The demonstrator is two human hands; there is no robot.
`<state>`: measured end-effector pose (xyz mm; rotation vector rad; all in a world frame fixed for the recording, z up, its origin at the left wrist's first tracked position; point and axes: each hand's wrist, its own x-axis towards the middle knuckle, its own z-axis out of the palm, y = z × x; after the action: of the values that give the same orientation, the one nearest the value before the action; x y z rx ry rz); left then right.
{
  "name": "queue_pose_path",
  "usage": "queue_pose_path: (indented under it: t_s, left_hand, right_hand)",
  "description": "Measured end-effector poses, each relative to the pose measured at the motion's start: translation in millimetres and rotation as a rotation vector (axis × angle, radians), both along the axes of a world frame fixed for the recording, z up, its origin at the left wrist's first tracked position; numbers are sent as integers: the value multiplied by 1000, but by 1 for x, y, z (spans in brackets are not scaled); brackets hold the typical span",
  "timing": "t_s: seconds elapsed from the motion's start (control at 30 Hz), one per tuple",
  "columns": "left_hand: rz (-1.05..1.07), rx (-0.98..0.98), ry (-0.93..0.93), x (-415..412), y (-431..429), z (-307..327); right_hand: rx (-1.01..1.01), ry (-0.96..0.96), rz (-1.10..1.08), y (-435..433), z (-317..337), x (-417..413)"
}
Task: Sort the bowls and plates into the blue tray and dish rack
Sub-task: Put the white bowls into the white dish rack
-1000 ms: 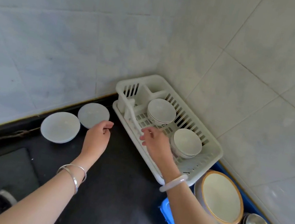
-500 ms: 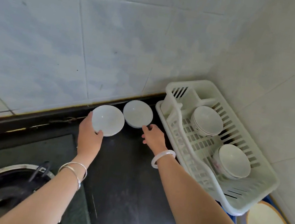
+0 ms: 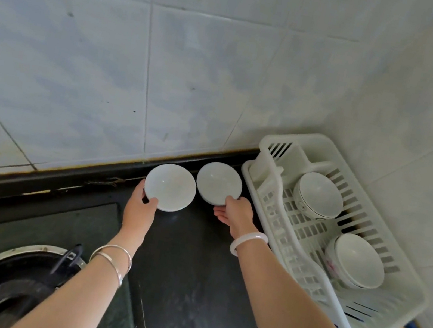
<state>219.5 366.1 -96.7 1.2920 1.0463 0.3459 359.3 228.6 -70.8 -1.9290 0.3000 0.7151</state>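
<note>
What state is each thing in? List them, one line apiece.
Left hand: gripping the left white plate at its near edge.
Right hand: fingers curled on the right white plate.
Dish rack: holds two bowls, upright.
Far bowl: upright in the rack.
Near bowl: upright, seems stacked on another.
Gas burner: no flame visible.
</note>
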Motion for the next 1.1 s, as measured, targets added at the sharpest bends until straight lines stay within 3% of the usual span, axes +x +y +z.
queue_pose_path:
  t_s: [0.2, 0.53, 0.87, 1.03, 1.1]
  left_hand:
    - [8, -77, -52, 1, 4, -2]
    - [164, -296, -154, -1, 6, 9]
    - [152, -295, -126, 3, 9, 9]
    - [106, -291, -81, 4, 15, 11]
    - [93, -295, -76, 5, 18, 15]
  right_hand:
    - [38, -191, 117, 0, 26, -2]
    - [-56, -221, 406, 33, 39, -26]
    - [-247, -190, 501, 51, 24, -35]
    - [-239, -163, 517, 49, 23, -29]
    - [-177, -57, 510, 46, 23, -27]
